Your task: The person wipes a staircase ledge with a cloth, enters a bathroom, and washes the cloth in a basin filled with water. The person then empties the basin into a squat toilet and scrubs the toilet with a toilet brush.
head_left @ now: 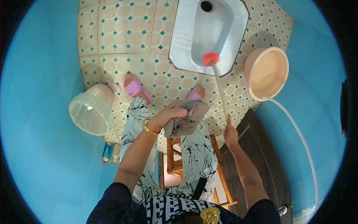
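My left hand [169, 115], with a gold bangle at the wrist, grips a folded grey-brown cloth [188, 121] above my knees. Out to the right, my right hand [231, 135] is closed around the handle end of a long pale toilet brush [220, 89]. Its red head [211, 58] is over the near end of a white squat toilet [182, 41] set in the floor; whether it touches the porcelain I cannot tell. The fingers of my right hand are partly hidden.
At the right stands a peach bucket [251, 76] with a white hose [298, 134] running to its rim. A lined waste bin [106, 93] is at the left, near bottles [107, 153]. A wooden stool [220, 183] is behind my legs. Blue walls [41, 93] flank the tiled floor [125, 37].
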### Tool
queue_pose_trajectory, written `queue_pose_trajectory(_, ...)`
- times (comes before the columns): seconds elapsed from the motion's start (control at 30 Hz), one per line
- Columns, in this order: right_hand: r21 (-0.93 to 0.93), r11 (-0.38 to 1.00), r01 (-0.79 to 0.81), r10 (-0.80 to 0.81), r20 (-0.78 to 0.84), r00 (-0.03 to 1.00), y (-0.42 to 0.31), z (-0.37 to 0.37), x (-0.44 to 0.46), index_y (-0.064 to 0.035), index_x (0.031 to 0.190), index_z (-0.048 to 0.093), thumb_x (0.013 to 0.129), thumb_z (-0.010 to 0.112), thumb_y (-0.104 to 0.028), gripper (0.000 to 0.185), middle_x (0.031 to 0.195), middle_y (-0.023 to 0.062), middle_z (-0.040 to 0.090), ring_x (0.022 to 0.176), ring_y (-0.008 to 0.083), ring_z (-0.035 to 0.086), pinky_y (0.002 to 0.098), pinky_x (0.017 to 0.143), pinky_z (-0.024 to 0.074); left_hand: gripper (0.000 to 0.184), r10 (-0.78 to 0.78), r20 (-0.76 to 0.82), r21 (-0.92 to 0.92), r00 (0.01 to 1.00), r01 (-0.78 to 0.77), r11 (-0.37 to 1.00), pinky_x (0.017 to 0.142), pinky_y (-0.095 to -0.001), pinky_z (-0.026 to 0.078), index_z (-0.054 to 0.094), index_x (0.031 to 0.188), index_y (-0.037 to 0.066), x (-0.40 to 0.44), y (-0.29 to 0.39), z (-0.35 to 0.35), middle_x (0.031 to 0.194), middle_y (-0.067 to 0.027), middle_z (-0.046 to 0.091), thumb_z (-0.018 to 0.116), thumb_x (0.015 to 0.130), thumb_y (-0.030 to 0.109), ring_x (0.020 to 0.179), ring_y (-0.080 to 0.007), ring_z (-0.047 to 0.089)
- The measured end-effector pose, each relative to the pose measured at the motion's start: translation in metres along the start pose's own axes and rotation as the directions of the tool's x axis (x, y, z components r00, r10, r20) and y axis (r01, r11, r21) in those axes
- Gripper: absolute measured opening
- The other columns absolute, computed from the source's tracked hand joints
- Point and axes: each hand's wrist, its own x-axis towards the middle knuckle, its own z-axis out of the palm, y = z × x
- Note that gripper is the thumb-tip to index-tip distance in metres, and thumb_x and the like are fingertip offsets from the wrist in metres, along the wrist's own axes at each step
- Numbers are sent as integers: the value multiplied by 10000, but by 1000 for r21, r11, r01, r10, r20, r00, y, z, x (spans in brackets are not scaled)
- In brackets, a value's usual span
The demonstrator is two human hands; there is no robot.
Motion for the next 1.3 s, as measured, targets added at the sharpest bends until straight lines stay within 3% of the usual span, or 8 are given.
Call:
queue_pose_trajectory(0.33, 48, 998, 33, -18, -287, 958, -119, -61, 226, -174, 1325, 39, 794, 413, -69, 658, 743, 202, 548, 646, 309, 566, 406, 563, 458, 570, -22, -51, 9, 998, 23, 1000, 770, -248, 401, 433, 1119, -38, 3, 1, 6, 979, -63, 523, 601, 703, 313, 855, -121, 501)
queue_pose_trajectory(0.5, 114, 993, -14, 32, -154, 988, -105, -37, 190, -90, 1305, -32, 838, 356, -93, 607, 848, 248, 548, 725, 346, 565, 420, 616, 453, 562, -24, -119, 36, 993, 28, 999, 785, -238, 389, 442, 1119, -38, -3, 9, 10, 994, -69, 524, 600, 702, 305, 879, -120, 492)
queue_pose_trajectory(0.6, 176, 967, -186, 197, -50, 979, -87, 19, 145, -10, 1251, 136, 827, 390, -224, 538, 851, 281, 542, 788, 410, 544, 472, 683, 428, 566, -3, -94, -7, 996, 2, 1000, 786, -236, 389, 445, 1117, -39, -3, 15, 10, 988, -70, 529, 604, 695, 305, 881, -120, 493)
queue_pose_trajectory(0.83, 335, 942, -10, 167, -444, 880, -122, -35, 223, 32, 805, 429, 830, 396, -286, 321, 669, 252, 542, 627, 385, 559, 448, 537, 444, 556, 3, -128, -71, 992, -12, 997, 788, -248, 396, 451, 1108, -29, -10, 17, 2, 976, -64, 533, 602, 693, 309, 885, -122, 498)
queue_pose_trajectory(0.9, 644, 765, 7, 214, -265, 940, -128, -77, 256, -4, 767, 439, 828, 381, -304, 312, 543, 133, 476, 395, 232, 490, 351, 336, 392, 539, 40, -105, -74, 994, -48, 996, 790, -252, 398, 459, 1096, -25, -11, 20, 3, 970, -59, 533, 605, 693, 303, 891, -122, 500)
queue_pose_trajectory(1.1, 829, 557, -53, 200, -72, 977, -100, -12, 202, -76, 716, 413, 832, 376, -315, 269, 428, 22, 363, 297, 149, 370, 295, 270, 317, 528, 61, -112, 6, 992, -60, 998, 766, -236, 392, 465, 1080, -24, -13, 21, 0, 959, -50, 532, 601, 694, 310, 862, -110, 493)
queue_pose_trajectory(1.17, 937, 217, -273, 251, 216, 943, -131, -32, 139, -93, 683, 412, 839, 390, -314, 271, 421, -7, 331, 286, 116, 314, 268, 261, 275, 529, 81, -123, 16, 989, -79, 997, 761, -231, 389, 467, 1079, -24, -13, 19, -7, 954, -48, 532, 602, 692, 312, 854, -108, 490)
queue_pose_trajectory(1.3, 976, -8, -215, 249, 211, 945, -145, -60, 180, -129, 650, 416, 841, 424, -330, 277, 426, -28, 307, 308, 96, 304, 239, 283, 242, 528, 103, -150, -32, 983, -109, 994, 761, -224, 382, 473, 1072, -22, -19, 27, -3, 942, -41, 532, 605, 686, 313, 852, -105, 485)
